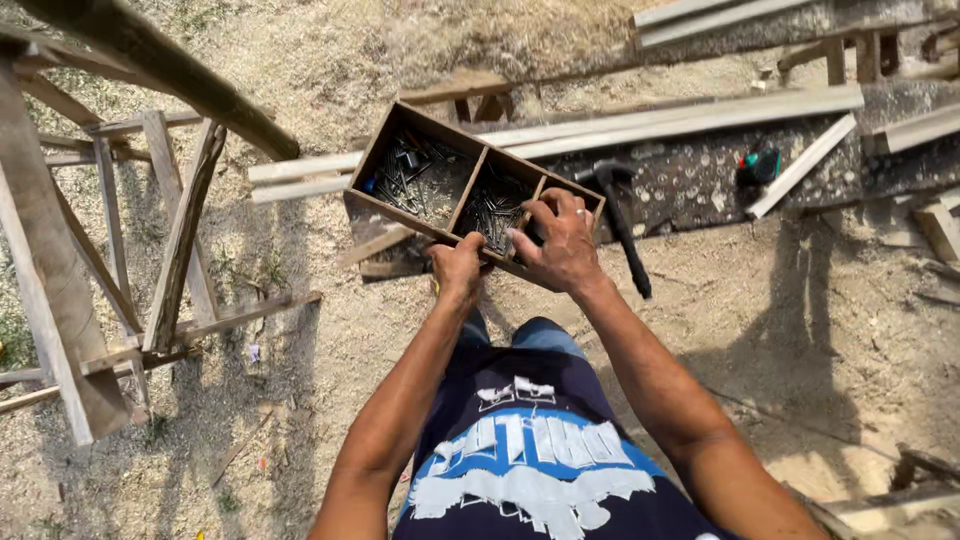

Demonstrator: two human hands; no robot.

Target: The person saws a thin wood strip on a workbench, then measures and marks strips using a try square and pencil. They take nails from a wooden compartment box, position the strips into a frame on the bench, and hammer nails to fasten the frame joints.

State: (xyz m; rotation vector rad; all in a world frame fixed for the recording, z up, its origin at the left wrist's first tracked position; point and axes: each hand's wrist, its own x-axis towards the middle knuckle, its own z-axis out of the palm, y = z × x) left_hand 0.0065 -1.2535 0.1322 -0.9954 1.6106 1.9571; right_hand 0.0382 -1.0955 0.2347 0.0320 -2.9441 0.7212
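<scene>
1. Wooden nail box [420,135], a shallow tray split into three compartments, sits tilted on long pale planks [690,118] laid across a dark workbench, with sawdust-strewn ground all around. The near rim faces the person, who looks straight down at it.
2. Left hand [457,268] is curled closed at the box's near edge; whether it grips the rim or holds something small, I cannot tell.
3. Right hand [560,240] lies palm down over the right-most compartment, fingers bent and narrowed into it; any nail between the fingertips is hidden.
4. Dark nails [420,178] lie heaped in the left and middle compartments.
5. To pick well here, it seems best that the left hand steady the near edge so the tilted box does not slide off the planks, while the right pinches nails by the shank, away from the points.
6. A black hammer [622,215] lies just beside the box on the right. A wooden trestle frame [150,230] stands well apart at left.
</scene>
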